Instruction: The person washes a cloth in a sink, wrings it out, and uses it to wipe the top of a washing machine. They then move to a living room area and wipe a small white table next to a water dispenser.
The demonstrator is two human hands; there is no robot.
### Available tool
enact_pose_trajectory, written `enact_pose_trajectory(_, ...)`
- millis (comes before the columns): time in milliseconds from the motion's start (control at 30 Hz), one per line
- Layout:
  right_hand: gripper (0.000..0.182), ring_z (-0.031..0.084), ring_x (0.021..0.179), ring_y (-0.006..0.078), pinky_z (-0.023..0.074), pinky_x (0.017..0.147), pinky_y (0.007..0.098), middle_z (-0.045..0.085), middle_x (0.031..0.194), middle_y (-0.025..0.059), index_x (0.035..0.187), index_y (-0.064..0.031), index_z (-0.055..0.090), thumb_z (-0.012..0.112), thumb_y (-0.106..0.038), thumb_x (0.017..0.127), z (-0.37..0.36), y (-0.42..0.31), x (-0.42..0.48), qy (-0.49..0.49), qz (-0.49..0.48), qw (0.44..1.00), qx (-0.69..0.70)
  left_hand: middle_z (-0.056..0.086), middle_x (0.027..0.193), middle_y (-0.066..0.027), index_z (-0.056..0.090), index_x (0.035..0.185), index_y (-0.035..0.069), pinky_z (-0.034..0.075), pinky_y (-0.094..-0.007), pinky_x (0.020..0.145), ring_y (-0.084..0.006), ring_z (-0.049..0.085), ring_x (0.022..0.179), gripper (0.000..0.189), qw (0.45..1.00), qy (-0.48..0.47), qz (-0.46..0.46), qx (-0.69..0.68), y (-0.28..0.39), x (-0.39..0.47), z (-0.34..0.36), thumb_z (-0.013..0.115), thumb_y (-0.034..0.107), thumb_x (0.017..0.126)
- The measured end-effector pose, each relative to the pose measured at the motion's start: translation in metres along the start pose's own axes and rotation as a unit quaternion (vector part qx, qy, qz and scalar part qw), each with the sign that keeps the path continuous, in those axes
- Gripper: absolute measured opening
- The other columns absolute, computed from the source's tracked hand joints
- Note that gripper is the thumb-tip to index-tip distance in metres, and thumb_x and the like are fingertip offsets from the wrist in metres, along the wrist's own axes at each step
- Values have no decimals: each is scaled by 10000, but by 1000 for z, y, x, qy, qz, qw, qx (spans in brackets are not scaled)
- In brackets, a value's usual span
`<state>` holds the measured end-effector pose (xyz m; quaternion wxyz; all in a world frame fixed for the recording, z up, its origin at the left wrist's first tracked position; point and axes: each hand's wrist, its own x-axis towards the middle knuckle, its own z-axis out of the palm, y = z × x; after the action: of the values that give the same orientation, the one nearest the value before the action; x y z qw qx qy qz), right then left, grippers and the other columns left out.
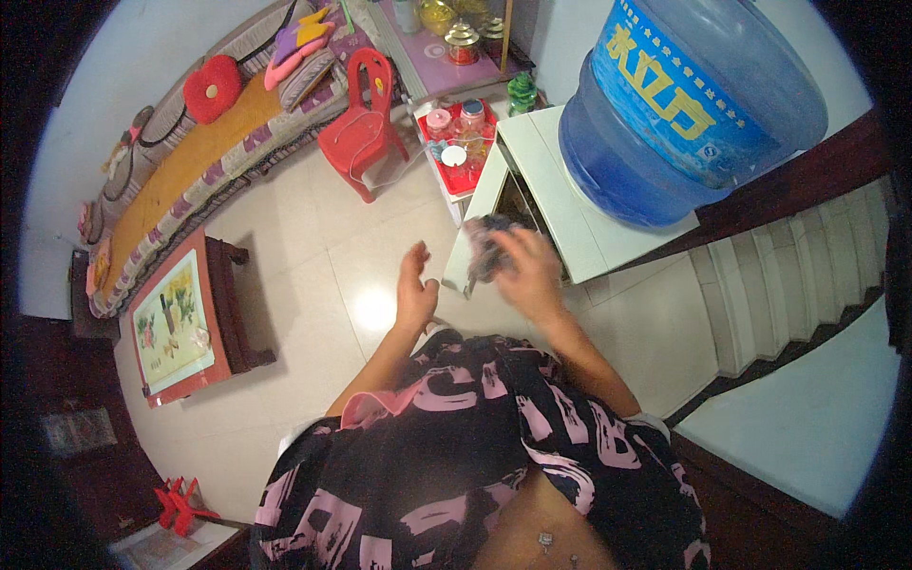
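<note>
My right hand (531,274) grips a crumpled dark grey and pinkish cloth (484,253), blurred by motion. It is in front of the open white door (479,206) of a water dispenser (605,246). The door's lower edge shows just left of the cloth, but I cannot tell whether they touch. A large blue water bottle (641,157) stands upside down on top of the dispenser. To the left, my left hand (415,292) hovers over the floor with fingers apart and nothing in it. Most of the dispenser's inside is hidden behind the right hand and the door.
Behind the dispenser, a red tray (452,179) carries glass jars and cups. A red plastic chair (363,135) stands left of it. Farther left are a long sofa (171,185) and a low table (221,342). Stairs (784,278) rise at the right.
</note>
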<state>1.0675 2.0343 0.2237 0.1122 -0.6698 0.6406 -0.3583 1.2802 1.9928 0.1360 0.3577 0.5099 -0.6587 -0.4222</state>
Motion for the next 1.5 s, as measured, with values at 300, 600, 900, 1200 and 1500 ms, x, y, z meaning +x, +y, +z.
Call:
enact_pose_trajectory(300, 396, 467, 1170, 314, 403, 951, 447, 510, 1289, 113, 1171, -67, 570, 589, -153, 785, 71, 11, 10, -60, -112, 985, -114, 436, 1345, -253, 354, 1364, -9, 356, -410, 1055, -390, 428, 1261, 581, 971, -64, 174, 153, 53, 20, 4, 590, 74, 839)
enact_pose_trajectory(600, 304, 468, 1169, 318, 409, 922, 472, 508, 1308, 109, 1118, -75, 582, 528, -108, 821, 73, 35, 55, -27, -43, 985, -164, 520, 1224, -253, 416, 1270, -61, 411, -420, 981, -397, 501, 1141, 528, 967, -115, 166, 153, 60, 90, 24, 577, 42, 778)
enact_pose_trajectory(900, 315, 462, 1182, 309, 419, 923, 449, 491, 1323, 138, 1137, -49, 592, 499, -137, 849, 69, 3, 3, -51, -56, 988, -133, 525, 1236, -269, 408, 1304, -27, 437, -417, 960, -387, 537, 1131, 518, 947, -116, 204, 218, 49, 30, -2, 530, -7, 801)
enact_pose_trajectory(1200, 327, 475, 1169, 354, 443, 927, 464, 478, 1317, 186, 1151, -22, 516, 519, -77, 828, 80, 35, 117, -46, 91, 967, -234, 529, 1254, -223, 418, 1283, -13, 446, -414, 931, -361, 513, 1158, 500, 954, -137, 173, 204, 63, 169, 46, 550, 89, 811)
enact_pose_trajectory(1500, 393, 442, 1196, 358, 434, 970, 430, 432, 1366, 176, 1195, -22, 546, 540, -120, 815, 64, -14, -15, -99, -29, 978, -182, 602, 1025, -252, 408, 1297, 38, 479, -450, 806, -397, 594, 959, 522, 951, -202, 119, 201, 61, 30, -16, 551, 61, 796)
